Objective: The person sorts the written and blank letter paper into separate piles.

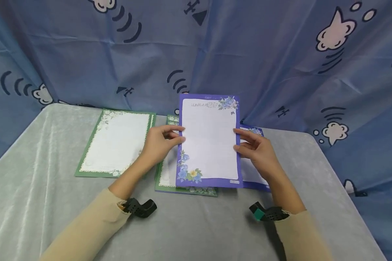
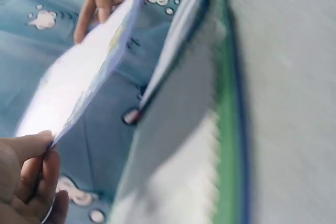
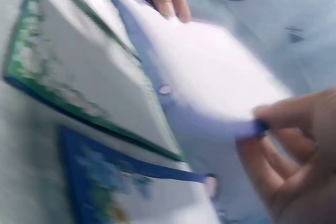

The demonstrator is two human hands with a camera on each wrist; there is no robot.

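Note:
A sheet of stationery paper (image 1: 209,145) with a purple border and blue flowers is held up above the table, facing the head camera. My left hand (image 1: 160,143) pinches its left edge between thumb and fingers. On the opposite edge, my right hand (image 1: 258,150) pinches the paper the same way. Below it lies a green-bordered stack of stationery (image 1: 167,175), partly covered by the raised sheet. Another purple-bordered sheet (image 1: 253,172) lies to the right, partly hidden. In the right wrist view, the raised sheet (image 3: 210,66) is blurred.
More green-bordered paper (image 1: 117,141) lies at the left on the grey cloth-covered table (image 1: 196,224). A blue patterned curtain (image 1: 248,54) hangs behind the table's back edge. Black wrist cameras (image 1: 140,208) are strapped on both forearms.

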